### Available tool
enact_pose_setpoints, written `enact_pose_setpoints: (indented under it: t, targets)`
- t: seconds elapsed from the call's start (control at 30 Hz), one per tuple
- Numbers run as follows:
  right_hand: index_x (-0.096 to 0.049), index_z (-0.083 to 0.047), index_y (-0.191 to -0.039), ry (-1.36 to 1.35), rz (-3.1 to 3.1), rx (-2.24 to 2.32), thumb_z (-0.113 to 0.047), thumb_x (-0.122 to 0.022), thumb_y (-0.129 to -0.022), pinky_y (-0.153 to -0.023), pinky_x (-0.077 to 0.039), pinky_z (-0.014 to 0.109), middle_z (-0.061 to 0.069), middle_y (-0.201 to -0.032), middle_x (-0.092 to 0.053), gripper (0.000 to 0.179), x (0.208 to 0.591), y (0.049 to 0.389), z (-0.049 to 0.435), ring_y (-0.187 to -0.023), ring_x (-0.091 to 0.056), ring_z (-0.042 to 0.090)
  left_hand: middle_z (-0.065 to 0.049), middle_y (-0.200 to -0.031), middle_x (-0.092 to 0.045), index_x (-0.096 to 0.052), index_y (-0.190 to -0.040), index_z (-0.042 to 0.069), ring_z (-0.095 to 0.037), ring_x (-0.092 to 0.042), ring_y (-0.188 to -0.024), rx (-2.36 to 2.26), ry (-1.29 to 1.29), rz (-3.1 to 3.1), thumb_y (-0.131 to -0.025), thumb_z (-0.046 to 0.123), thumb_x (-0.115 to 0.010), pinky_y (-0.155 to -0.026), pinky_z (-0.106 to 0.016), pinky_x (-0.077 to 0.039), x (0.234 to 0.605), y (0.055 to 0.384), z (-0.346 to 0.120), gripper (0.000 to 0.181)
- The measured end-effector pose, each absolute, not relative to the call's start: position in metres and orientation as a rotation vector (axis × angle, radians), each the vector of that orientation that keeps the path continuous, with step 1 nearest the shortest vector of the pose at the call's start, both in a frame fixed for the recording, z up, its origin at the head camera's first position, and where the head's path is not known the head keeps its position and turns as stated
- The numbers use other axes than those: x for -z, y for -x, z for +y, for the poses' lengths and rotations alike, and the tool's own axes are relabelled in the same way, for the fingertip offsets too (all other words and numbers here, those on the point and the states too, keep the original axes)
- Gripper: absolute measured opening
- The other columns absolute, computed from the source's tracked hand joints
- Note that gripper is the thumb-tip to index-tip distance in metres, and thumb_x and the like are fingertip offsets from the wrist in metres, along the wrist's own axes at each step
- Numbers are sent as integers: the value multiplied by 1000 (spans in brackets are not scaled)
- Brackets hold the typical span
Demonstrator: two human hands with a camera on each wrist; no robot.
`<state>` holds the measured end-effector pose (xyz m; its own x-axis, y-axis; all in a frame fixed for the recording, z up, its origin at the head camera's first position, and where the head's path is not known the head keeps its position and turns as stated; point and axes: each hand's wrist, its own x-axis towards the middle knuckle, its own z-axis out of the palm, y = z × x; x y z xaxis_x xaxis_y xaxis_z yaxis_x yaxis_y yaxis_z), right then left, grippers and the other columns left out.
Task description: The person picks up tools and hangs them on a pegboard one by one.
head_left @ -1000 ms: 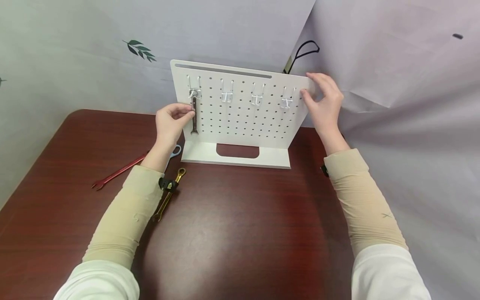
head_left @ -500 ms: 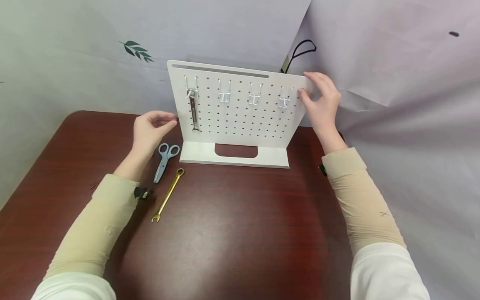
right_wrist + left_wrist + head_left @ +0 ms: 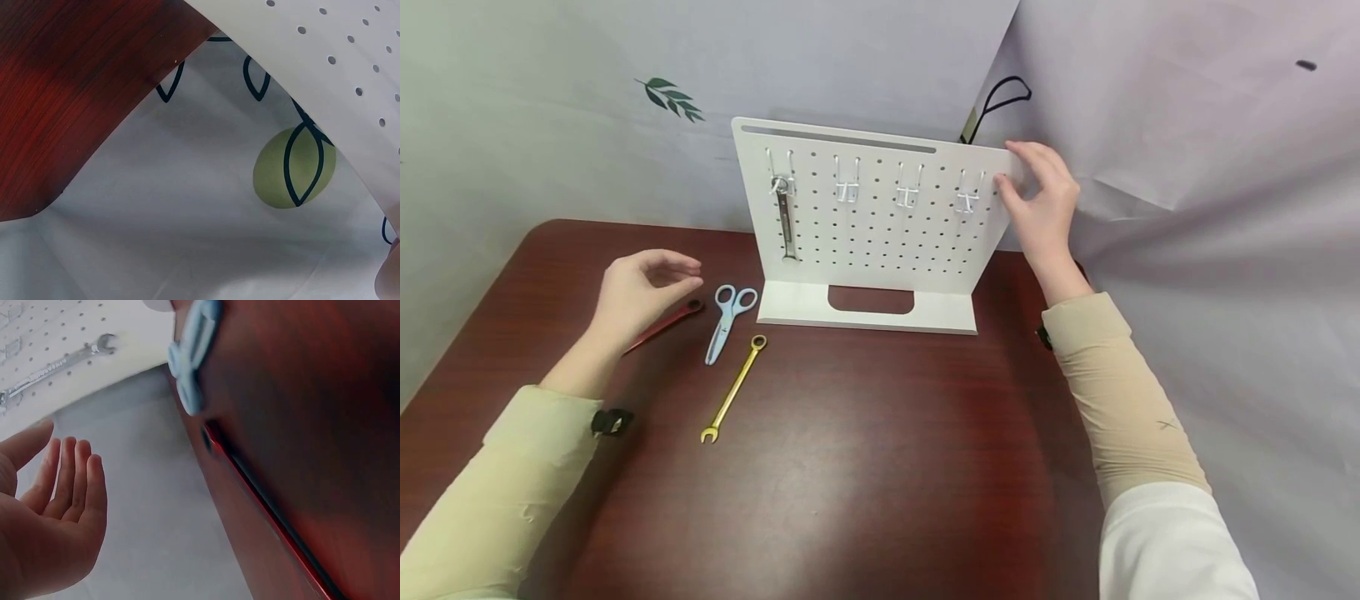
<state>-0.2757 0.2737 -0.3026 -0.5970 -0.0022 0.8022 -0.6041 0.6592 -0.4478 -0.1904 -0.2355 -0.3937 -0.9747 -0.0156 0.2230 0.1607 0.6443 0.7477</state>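
My left hand point(image 3: 638, 292) hovers over the table's left side, fingers loosely curved with nothing in them. Just below its fingertips in the head view lies a red wrench point(image 3: 683, 312), partly hidden by the hand; the left wrist view shows more of the red wrench point(image 3: 270, 512). My right hand point(image 3: 1047, 204) grips the white pegboard point(image 3: 790, 302) at its upper right edge, thumb in front. From the leftmost hook hangs a silver wrench point(image 3: 786, 221). Blue scissors point(image 3: 722, 329) and a gold wrench point(image 3: 732, 393) lie before the pegboard's left end.
Beside the silver wrench's hook, the pegboard carries further wire hooks, among them a middle hook point(image 3: 907, 197) and a right hook point(image 3: 967, 202). The dark red wooden table point(image 3: 880, 433) runs back to a pale printed cloth point(image 3: 850, 58) behind the board.
My left hand has let go of the silver wrench, which stays on its hook, and moved left and down toward the red wrench. The right hand keeps its hold on the pegboard.
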Motion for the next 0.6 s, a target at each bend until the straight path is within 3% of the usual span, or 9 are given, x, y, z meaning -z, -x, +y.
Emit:
enact_pose_setpoints:
  t: [0.13,0.27,0.37,0.6]
  targets:
    - [-75,0,-127,-468,-2052,-926,-6,-79,-94,-113,-48,26,21,-127,-75,33,303,277,274,-125,-67,33,38,-79,-65,-79,-114,9,24,-57,-73,1128,142,-2723,-92,18,-84,-75,-8,-41,399,183,-250,24]
    - [-75,1,-128,-475,-2059,-916,-6,-79,-95,-113,-48,27,21,-127,-74,34,304,277,274,-125,-67,34,10,-85,-79,-80,-112,10,23,-54,-73,1042,146,-2787,-91,17,-85,-74,-12,-40,405,177,-262,23]
    - [-75,1,-128,-477,-2059,-913,-6,-79,-95,-114,-48,27,21,-127,-74,33,304,277,274,-125,-67,34,-9,-93,-80,-79,-113,10,21,-52,-75,1000,163,-2839,-92,18,-85,-75,-13,-40,409,174,-272,23]
    - [-75,1,-128,-474,-2062,-907,-6,-78,-95,-114,-48,28,21,-127,-74,33,304,277,275,-126,-66,34,-16,-99,-78,-78,-115,7,20,-48,-78,924,233,-2918,-90,14,-85,-75,-14,-38,421,174,-290,27]
